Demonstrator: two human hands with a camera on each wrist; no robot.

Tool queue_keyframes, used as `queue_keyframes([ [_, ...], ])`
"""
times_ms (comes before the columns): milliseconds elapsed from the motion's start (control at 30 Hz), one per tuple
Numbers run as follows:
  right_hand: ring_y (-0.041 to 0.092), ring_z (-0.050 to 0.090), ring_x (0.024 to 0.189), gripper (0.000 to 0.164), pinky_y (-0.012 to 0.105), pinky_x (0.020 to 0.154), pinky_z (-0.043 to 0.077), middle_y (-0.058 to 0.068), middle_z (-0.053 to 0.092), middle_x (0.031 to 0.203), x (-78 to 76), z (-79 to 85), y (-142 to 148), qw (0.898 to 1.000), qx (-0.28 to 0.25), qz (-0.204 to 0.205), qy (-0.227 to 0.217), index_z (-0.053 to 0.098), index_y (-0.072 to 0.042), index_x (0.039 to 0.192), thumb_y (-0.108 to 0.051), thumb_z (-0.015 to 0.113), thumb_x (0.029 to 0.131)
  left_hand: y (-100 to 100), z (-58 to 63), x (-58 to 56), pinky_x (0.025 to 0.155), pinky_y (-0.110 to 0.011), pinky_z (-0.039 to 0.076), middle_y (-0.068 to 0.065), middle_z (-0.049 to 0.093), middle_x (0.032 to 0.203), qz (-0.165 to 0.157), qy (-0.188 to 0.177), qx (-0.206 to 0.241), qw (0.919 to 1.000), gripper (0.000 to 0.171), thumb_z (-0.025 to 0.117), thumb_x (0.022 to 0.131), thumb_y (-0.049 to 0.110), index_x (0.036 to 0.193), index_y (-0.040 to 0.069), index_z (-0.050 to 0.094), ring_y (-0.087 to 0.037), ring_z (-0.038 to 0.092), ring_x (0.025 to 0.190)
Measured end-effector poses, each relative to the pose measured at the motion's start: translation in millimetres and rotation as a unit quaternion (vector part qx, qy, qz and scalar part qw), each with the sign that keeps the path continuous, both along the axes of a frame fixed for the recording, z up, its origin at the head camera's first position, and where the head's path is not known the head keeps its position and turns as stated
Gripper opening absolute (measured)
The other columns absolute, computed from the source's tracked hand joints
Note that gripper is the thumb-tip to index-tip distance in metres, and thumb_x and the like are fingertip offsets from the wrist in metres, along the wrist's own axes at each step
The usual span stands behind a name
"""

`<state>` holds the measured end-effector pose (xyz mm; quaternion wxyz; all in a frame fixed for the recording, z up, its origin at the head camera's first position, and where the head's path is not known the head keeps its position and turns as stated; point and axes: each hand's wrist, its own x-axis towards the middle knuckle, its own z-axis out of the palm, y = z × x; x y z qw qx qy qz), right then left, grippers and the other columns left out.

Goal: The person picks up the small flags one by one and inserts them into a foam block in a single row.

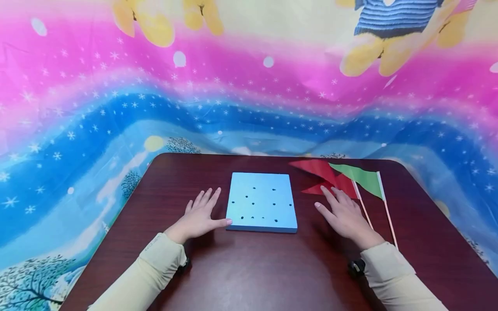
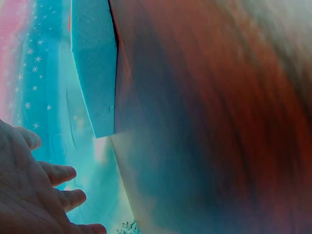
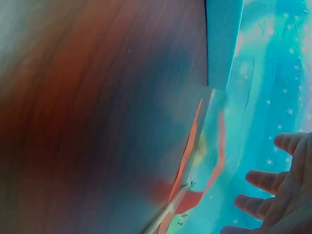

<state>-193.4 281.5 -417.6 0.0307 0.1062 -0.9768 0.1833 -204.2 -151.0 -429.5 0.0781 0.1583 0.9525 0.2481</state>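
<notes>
A light-blue square board (image 1: 266, 196) with several small holes lies on the dark wooden table. My left hand (image 1: 200, 220) is just left of it, fingers spread and straight, thumb tip at the board's near left corner. To the board's right my right hand (image 1: 346, 218) has its fingers extended and holds nothing; in the head view it overlaps a red flag (image 1: 317, 168) and its stick. Beside that flag lies a green flag (image 1: 367, 179) on a pale stick. The right wrist view shows the red flag's stick (image 3: 163, 214) below the spread fingers.
The brown table (image 1: 241, 272) has rounded far corners. Behind it hangs a pink and blue cloth (image 1: 241, 90) with snowflakes and cartoon figures. Dark bands sit at both wrists, below the pale sleeves (image 1: 397, 268).
</notes>
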Motion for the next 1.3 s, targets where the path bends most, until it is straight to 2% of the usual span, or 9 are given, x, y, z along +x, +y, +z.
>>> queue_keyframes([
  [267, 0.058, 0.028, 0.139, 0.069, 0.075, 0.107, 0.025, 0.037, 0.030, 0.155, 4.8, -1.4, 7, 1.000, -0.019, -0.012, -0.006, 0.033, 0.000, 0.159, -0.044, 0.047, 0.108, 12, 0.1, -0.8, 0.114, -0.073, 0.010, -0.020, 0.017, 0.169, -0.005, -0.024, -0.004, 0.9997, 0.112, 0.063, 0.089, 0.072, 0.167, 0.011, 0.012, -0.046, 0.013, 0.153],
  [500, 0.060, 0.033, 0.136, 0.067, 0.074, 0.106, 0.027, 0.039, 0.034, 0.151, 4.7, -8.8, 15, 0.999, -0.025, -0.021, -0.011, 0.035, 0.004, 0.157, -0.042, 0.046, 0.109, 17, -6.0, -2.8, 0.111, -0.073, 0.016, -0.019, 0.025, 0.167, -0.006, -0.031, -0.011, 0.9994, 0.113, 0.064, 0.087, 0.072, 0.167, 0.011, 0.013, -0.044, 0.022, 0.151],
  [767, 0.062, 0.030, 0.134, 0.075, 0.082, 0.097, 0.027, 0.040, 0.032, 0.151, 2.1, -11.9, 28, 0.997, -0.009, -0.062, -0.052, 0.030, 0.003, 0.159, -0.052, 0.038, 0.109, 24, -8.1, -9.5, 0.110, -0.070, 0.020, -0.016, 0.030, 0.165, -0.009, -0.027, -0.015, 0.9995, 0.112, 0.065, 0.087, 0.073, 0.167, 0.011, 0.017, -0.040, 0.026, 0.150],
  [1067, 0.061, 0.037, 0.127, 0.067, 0.076, 0.098, 0.035, 0.043, 0.041, 0.142, -0.2, -19.4, 41, 0.997, -0.008, -0.059, -0.052, 0.043, 0.012, 0.147, -0.033, 0.061, 0.102, 29, -7.1, -12.8, 0.111, -0.072, 0.018, -0.021, 0.029, 0.165, 0.024, -0.034, -0.022, 0.9989, 0.112, 0.067, 0.086, 0.071, 0.165, 0.005, 0.022, -0.044, 0.025, 0.149],
  [1300, 0.062, 0.040, 0.123, 0.060, 0.073, 0.098, 0.037, 0.046, 0.044, 0.133, -3.9, -22.5, 52, 0.996, -0.008, -0.063, -0.059, 0.047, 0.016, 0.140, -0.026, 0.061, 0.100, 32, -7.2, -14.6, 0.109, -0.070, 0.022, -0.022, 0.034, 0.162, 0.020, -0.042, -0.034, 0.9983, 0.113, 0.068, 0.084, 0.073, 0.163, 0.003, 0.028, -0.042, 0.029, 0.147],
])
